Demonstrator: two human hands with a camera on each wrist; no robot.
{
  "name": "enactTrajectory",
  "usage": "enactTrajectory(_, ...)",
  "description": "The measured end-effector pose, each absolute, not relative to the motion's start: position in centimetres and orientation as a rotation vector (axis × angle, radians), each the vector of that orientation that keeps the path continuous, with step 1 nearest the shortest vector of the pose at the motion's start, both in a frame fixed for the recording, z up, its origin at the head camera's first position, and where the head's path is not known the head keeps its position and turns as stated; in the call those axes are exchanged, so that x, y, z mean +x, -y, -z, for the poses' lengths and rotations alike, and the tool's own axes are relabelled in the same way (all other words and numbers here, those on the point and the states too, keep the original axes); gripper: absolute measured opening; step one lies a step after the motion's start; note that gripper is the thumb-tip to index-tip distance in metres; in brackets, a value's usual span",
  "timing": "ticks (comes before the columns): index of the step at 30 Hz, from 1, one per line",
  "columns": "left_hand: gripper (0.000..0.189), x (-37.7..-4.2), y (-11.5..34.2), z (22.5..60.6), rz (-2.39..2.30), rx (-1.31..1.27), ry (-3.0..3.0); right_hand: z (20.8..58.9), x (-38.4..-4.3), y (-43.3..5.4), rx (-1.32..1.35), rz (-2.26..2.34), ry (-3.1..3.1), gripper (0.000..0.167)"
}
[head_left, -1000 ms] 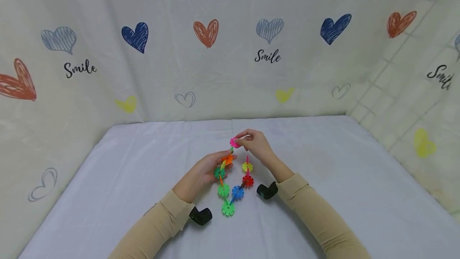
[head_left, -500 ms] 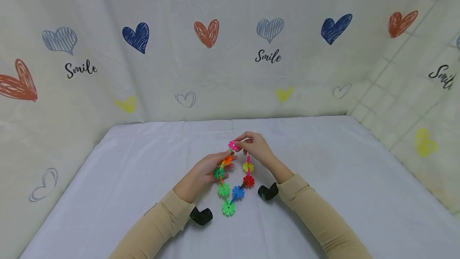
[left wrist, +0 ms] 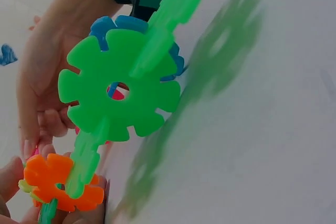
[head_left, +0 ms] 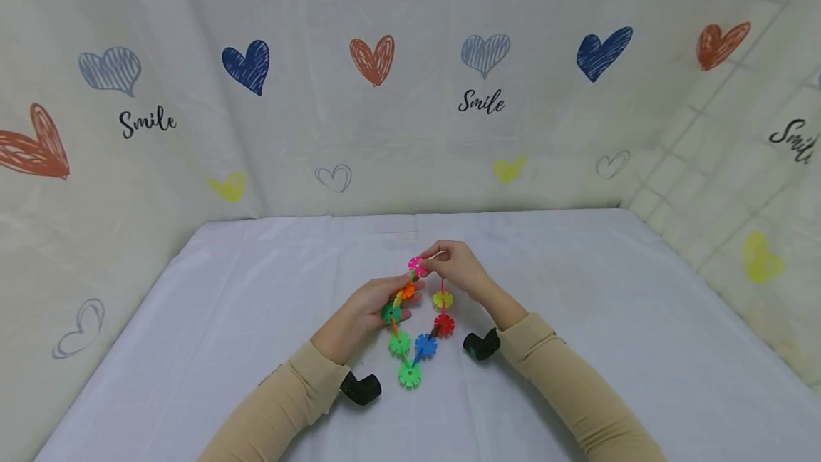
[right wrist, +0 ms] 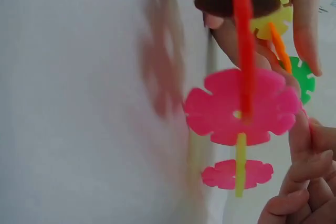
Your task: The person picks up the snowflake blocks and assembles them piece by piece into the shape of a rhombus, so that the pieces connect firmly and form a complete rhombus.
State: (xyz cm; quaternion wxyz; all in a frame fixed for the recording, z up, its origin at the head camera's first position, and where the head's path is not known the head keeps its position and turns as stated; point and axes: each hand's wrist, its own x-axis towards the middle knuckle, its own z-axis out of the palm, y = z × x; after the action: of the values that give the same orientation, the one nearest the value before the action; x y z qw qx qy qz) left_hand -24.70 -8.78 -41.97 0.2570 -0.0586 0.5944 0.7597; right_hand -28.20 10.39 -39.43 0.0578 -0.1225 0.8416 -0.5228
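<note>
A chain of colourful notched plastic discs hangs in a loop between the hands. My left hand (head_left: 372, 305) grips its left side, by the orange disc (head_left: 408, 291) and the dark green disc (head_left: 391, 313). Thumb and fingers of my right hand (head_left: 457, 264) pinch a pink disc (head_left: 413, 264), close above the left fingertips. Down the chain come a green disc (head_left: 410, 376), a blue disc (head_left: 426, 346), a red disc (head_left: 444, 325) and a yellow disc (head_left: 442, 299). The chain's right end, a pink disc seen edge-on, stands apart under the right hand.
A white cloth covers the table (head_left: 577, 305), and a printed curtain (head_left: 410, 127) with hearts rises behind it. Black wrist cameras hang by the left cuff (head_left: 361, 389) and the right cuff (head_left: 481, 344).
My right hand has come down a little with the pink disc, nearer to the left hand. The left hand keeps its grip on the chain, almost unmoved.
</note>
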Motion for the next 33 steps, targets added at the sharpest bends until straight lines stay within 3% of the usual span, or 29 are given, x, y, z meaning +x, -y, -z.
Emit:
enactTrajectory(20,0.049,-25.3,9.7,41.8,-2.158,-0.242,-1.544,39.5,-28.6,-15.8,-0.502,0.981,-2.541,0.044)
enactTrajectory(33,0.050,-25.4,9.5,41.5,-2.220,-0.283,-1.508,39.2,-28.5,-15.3,-0.586,0.925,-2.496,0.038)
